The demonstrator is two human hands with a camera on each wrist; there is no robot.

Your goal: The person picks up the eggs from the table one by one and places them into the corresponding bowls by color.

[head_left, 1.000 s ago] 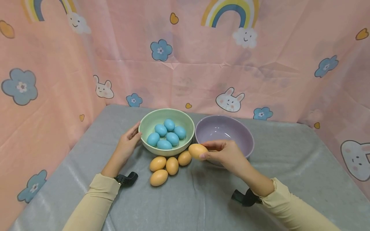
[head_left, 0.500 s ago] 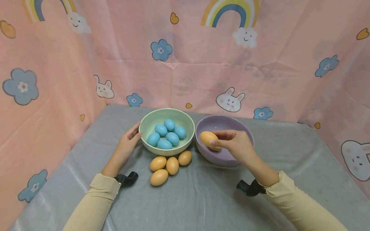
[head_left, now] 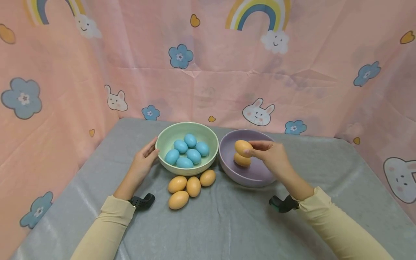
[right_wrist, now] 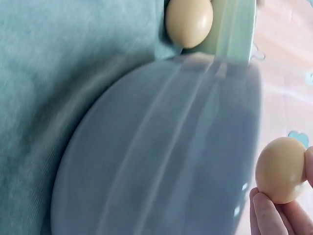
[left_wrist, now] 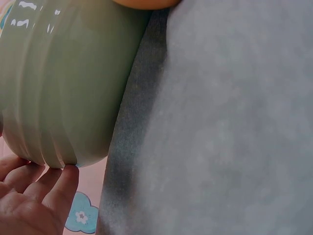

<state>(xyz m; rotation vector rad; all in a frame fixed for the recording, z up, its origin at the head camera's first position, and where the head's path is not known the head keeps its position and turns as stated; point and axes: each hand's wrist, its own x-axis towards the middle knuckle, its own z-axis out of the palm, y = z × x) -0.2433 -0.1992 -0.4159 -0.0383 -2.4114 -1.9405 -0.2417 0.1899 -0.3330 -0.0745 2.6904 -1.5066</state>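
Egg (head_left: 243, 148), pinched by right hand (head_left: 274, 157) over purple bowl (head_left: 236, 176): best lowered gently. Left hand (head_left: 144, 160): straight-fingered, against green bowl (head_left: 204, 135).

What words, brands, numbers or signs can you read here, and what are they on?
None. No readable text shows on the green bowl, purple bowl, blue eggs, orange eggs or dark wrist straps. The pink backdrop carries only printed drawings: rainbows, clouds, hearts, flowers and rabbits.
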